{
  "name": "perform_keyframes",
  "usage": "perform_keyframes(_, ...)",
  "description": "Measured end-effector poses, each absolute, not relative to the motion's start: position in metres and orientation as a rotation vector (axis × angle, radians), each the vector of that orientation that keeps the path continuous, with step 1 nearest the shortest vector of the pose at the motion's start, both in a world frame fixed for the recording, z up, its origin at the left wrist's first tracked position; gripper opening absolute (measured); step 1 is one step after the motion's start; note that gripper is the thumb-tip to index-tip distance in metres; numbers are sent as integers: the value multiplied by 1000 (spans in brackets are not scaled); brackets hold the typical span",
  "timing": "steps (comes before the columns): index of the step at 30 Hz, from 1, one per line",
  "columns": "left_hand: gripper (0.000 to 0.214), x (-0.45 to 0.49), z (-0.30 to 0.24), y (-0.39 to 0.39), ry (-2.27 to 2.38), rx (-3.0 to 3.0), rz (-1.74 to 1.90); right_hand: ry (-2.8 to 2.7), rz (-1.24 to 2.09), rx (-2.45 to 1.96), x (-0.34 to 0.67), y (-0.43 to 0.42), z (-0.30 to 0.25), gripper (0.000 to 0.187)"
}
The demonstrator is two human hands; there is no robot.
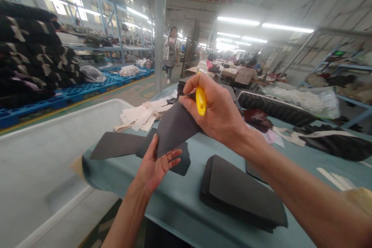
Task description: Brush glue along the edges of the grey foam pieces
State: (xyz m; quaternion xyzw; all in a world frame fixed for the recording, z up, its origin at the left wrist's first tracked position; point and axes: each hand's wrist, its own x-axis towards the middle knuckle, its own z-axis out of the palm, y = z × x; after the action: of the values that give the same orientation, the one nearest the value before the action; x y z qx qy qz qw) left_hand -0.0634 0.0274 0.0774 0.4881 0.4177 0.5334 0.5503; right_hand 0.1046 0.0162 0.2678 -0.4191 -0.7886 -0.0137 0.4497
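Observation:
My left hand holds the lower edge of a dark grey cut piece of material, thumb on its front and fingers spread behind it. My right hand is closed on a yellow-handled tool and also pinches the upper corner of the same piece, which is lifted above the blue-green table. A stack of similar dark pieces lies on the table under my right forearm. Flat dark pieces lie to the left near the table's edge.
A large white bin stands left of the table. Cream-coloured cut pieces are heaped behind the work. Dark materials and a bagged white bundle sit at right. Blue pallets with dark rolls line the left aisle; a person walks far back.

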Motion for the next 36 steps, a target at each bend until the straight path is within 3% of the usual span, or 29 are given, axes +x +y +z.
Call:
perform_keyframes(5, 56, -51, 84, 21, 908, 961, 1263, -1929, -107, -1137, 155, 1, 255, 15)
perform_keyframes(15, 57, -6, 96, 15, 859, 1296, 977, -1571, -281, -1630, 262, -89, 172, 18)
perform_keyframes(21, 50, 15, 108, 17, 801, 1610, 605, -1343, -106, -1739, 302, -141, 128, 22)
perform_keyframes(36, 49, 42, 123, 30, 970, 1879, 190, -1199, -141, -1855, 317, -156, 92, 25)
